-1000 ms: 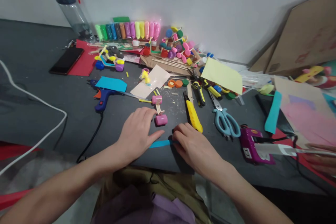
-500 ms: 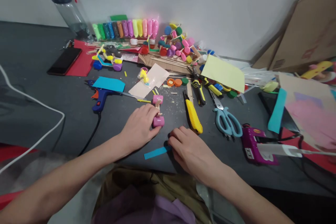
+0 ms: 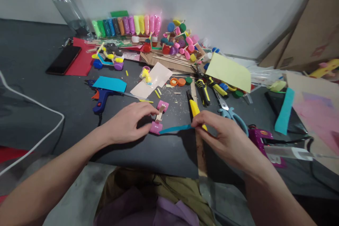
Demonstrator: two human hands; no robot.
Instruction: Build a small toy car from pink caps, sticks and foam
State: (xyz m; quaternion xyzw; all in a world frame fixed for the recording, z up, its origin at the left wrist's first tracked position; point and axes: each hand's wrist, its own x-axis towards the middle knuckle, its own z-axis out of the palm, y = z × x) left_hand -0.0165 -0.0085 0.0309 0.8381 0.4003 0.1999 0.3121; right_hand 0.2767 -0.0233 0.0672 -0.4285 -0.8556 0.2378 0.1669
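Note:
My left hand [image 3: 128,122] grips a small model [image 3: 159,116] made of two pink caps joined by wooden sticks, lifted a little off the dark table [image 3: 53,99]. My right hand [image 3: 225,136] pinches one end of a thin blue paper strip [image 3: 174,129]. The strip's other end meets the nearer pink cap. A yellow utility knife [image 3: 194,109] lies just behind my right hand, and a long wooden stick [image 3: 200,148] runs under it toward the table's front edge.
A blue glue gun [image 3: 102,97], a blue paper piece [image 3: 109,84], teal scissors [image 3: 230,113], pliers [image 3: 203,90], a purple glue gun [image 3: 261,139], a yellow sheet [image 3: 229,72], coloured clay tubes [image 3: 125,24], a phone [image 3: 63,60], a water bottle [image 3: 65,5] and cardboard [image 3: 309,35] crowd the table.
My left hand closed on the pink-cap model and raised it. My right hand picked the blue strip off the table and brought it up to the model.

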